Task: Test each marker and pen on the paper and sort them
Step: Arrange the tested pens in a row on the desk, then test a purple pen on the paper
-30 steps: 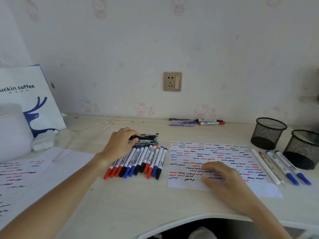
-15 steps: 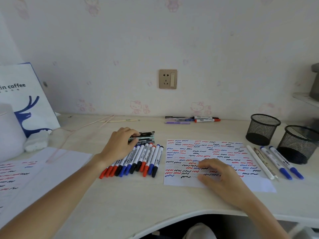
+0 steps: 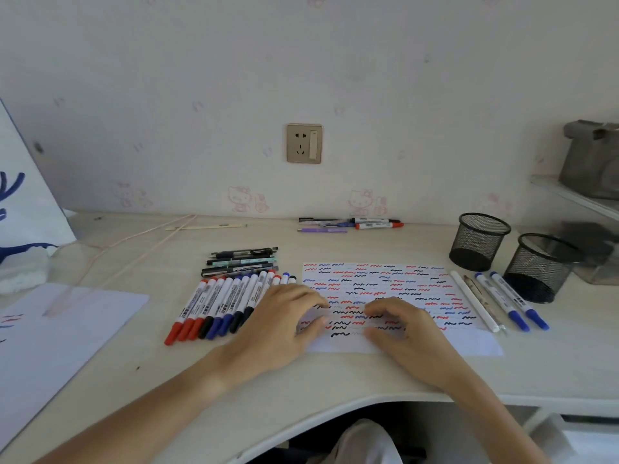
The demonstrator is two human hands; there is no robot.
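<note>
A: Obs., head view: left hand (image 3: 284, 324) and right hand (image 3: 407, 333), bare; no rings or watch seen.

B: Confirmed. Forearms unsleeved to frame edge. White cloth garment (image 3: 365, 442) at lap.

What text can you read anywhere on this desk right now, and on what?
None is readable.
Markers: printed labels, too small and blurred.
Red marker by the wall: label blurred.
White bag: blue drawing only, no words in view.
Paper: squiggles only.
</note>
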